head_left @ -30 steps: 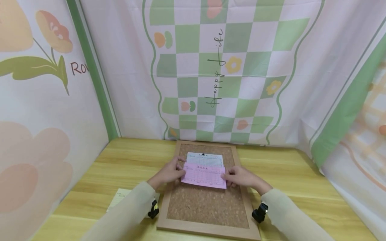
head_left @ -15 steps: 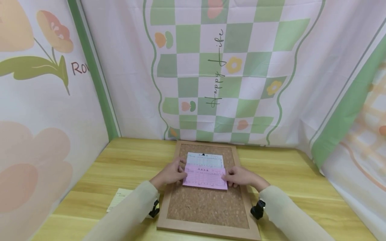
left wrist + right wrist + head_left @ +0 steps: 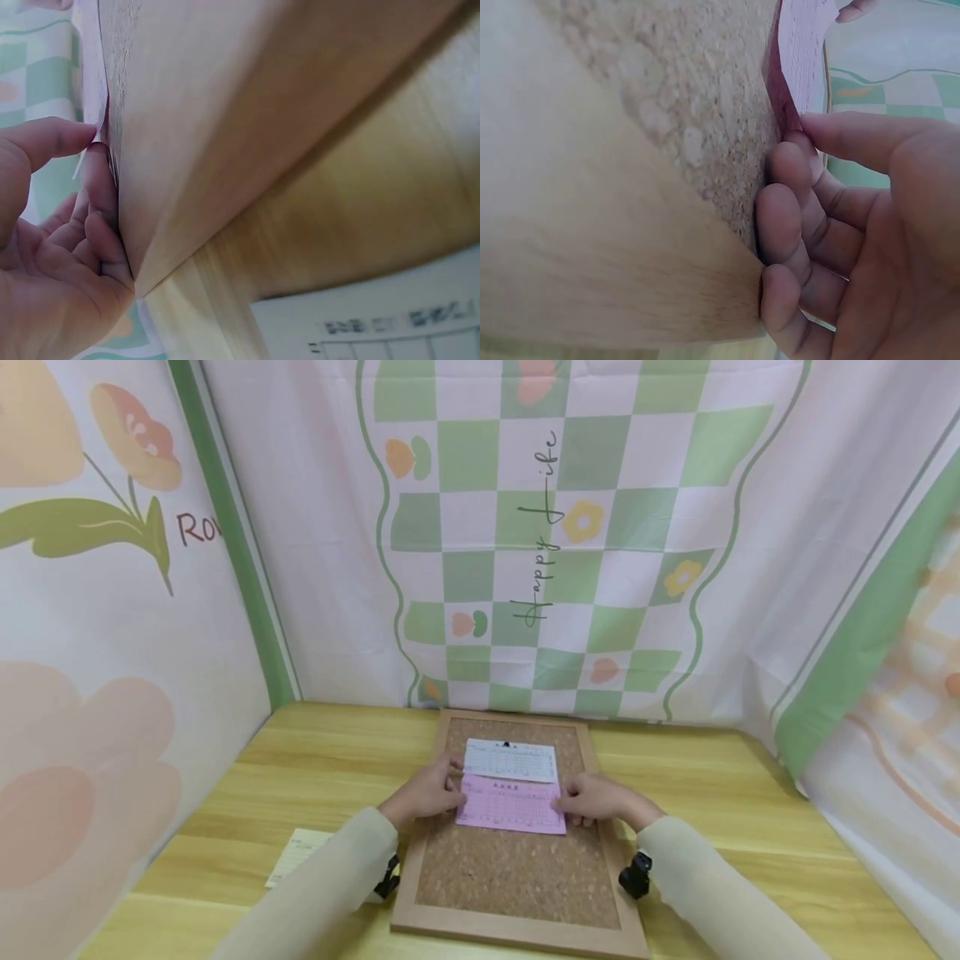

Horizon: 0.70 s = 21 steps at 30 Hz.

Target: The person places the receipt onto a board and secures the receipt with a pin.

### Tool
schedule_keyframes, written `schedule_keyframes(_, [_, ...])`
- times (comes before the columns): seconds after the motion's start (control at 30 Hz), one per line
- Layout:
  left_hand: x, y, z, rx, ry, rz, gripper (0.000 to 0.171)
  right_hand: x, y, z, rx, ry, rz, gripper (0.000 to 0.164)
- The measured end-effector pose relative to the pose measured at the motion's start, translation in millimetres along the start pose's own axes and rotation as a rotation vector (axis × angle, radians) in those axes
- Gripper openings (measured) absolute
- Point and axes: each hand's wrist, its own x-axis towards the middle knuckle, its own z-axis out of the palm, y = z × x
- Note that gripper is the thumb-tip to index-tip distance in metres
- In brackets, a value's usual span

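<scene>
A pink printed form [image 3: 510, 806] lies over the cork board [image 3: 517, 877], just below a pale blue form [image 3: 510, 762] fixed at its top by a black pin [image 3: 506, 744]. My left hand [image 3: 429, 789] pinches the pink form's left edge between thumb and index finger; its other fingers curl against the board's frame in the left wrist view. At the right edge, my right hand [image 3: 600, 797] pinches the same form. In the right wrist view the pink form [image 3: 802, 60] stands slightly off the cork, and the right fingertips [image 3: 778, 225] rest on the board.
The wood-framed board lies on a yellow wood-grain table [image 3: 720, 810]. A pale yellow form [image 3: 296, 856] lies left of it, partly under the left sleeve [image 3: 315, 885]. Printed curtains [image 3: 540, 527] hang behind and at both sides.
The pink form has moved slightly down the board with both hands, uncovering more of the blue form. Its top edge now sits along the blue form's lower edge.
</scene>
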Motion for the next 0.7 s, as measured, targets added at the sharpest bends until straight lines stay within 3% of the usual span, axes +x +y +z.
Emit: schedule_keyframes(0.7, [1.1, 0.5, 3.1, 0.041, 0.013, -0.03, 0.055, 1.9, -4.1, 0.7, -0.01, 0.007, 0.072, 0.027])
